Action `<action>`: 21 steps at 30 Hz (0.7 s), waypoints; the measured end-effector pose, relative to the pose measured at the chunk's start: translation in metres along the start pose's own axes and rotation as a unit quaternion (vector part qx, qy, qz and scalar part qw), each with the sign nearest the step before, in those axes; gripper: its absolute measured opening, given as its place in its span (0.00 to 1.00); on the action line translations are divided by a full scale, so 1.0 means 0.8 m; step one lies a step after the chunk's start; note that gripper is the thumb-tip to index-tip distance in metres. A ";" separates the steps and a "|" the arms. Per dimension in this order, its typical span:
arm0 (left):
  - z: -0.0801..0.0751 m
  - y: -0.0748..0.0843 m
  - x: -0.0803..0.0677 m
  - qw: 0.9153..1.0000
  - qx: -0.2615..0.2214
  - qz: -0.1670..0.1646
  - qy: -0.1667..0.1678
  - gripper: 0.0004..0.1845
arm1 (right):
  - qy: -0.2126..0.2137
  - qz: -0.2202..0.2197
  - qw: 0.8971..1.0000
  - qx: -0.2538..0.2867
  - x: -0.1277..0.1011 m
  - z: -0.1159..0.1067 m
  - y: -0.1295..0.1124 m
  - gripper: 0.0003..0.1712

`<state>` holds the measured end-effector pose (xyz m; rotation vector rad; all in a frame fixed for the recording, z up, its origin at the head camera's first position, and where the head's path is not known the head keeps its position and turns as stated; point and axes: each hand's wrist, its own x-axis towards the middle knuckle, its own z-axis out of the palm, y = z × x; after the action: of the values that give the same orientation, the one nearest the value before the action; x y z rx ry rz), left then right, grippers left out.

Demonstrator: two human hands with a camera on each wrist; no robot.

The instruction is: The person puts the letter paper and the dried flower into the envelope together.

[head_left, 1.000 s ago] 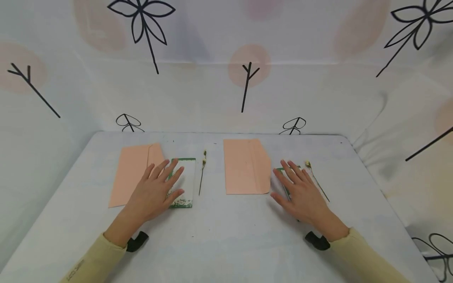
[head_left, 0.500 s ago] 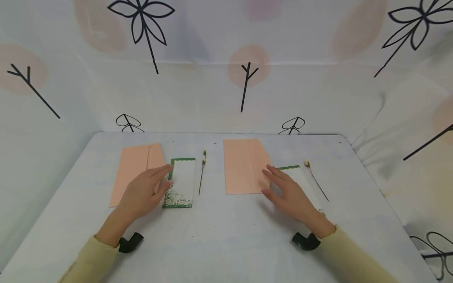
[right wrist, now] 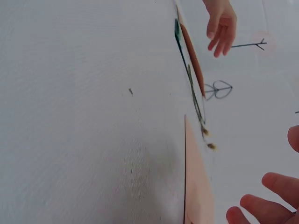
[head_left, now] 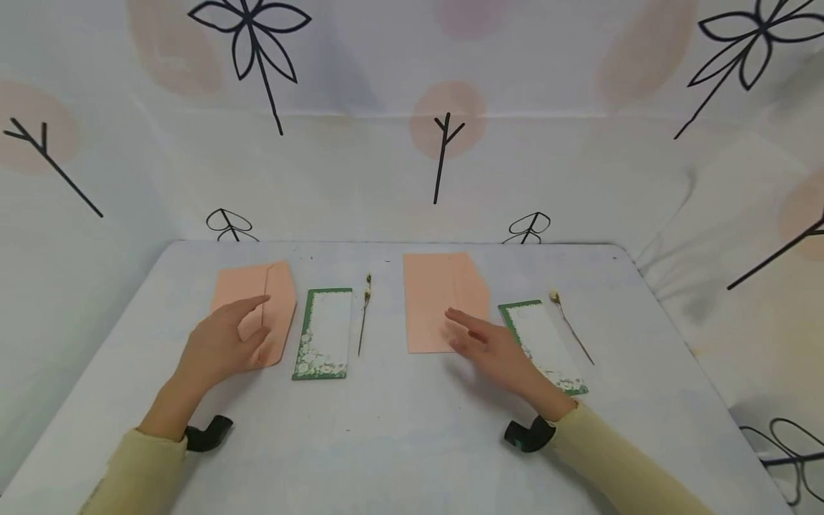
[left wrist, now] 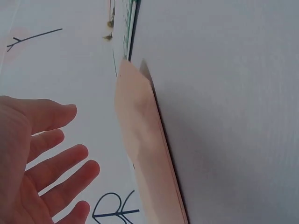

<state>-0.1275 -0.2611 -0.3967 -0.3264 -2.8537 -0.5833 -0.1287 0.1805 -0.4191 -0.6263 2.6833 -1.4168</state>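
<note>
Peach envelopes, left hand, right hand, both hovering above

In all three views, no text, label, brand, number or sign can be read on the left peach envelope, the right peach envelope, the left floral card, the right floral card, the right yellow sleeve, the surface or the backdrop.
</note>
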 end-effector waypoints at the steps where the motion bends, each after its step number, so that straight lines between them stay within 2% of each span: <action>1: -0.002 -0.003 0.000 1.000 0.005 -0.007 -0.007 0.27 | -0.004 0.008 1.000 0.013 0.002 0.003 -0.002 0.30; 7: -0.004 -0.016 0.004 0.996 0.028 -0.043 -0.068 0.31 | -0.021 0.017 0.997 0.072 0.019 0.024 -0.011 0.29; 13: -0.001 -0.023 0.013 0.987 0.031 -0.079 -0.135 0.36 | -0.052 0.003 0.992 0.112 0.039 0.045 -0.024 0.29; 17: 0.002 -0.025 0.016 0.984 0.020 -0.098 -0.145 0.38 | -0.066 -0.002 0.991 0.118 0.051 0.059 -0.033 0.28; 21: 0.005 -0.030 0.017 0.986 0.012 -0.094 -0.140 0.39 | -0.072 -0.005 0.991 0.115 0.063 0.073 -0.042 0.27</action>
<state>-0.1474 -0.2786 -0.4052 -0.1451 -3.1840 -0.5777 -0.1505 0.0990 -0.4188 -0.6925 2.3654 -1.5862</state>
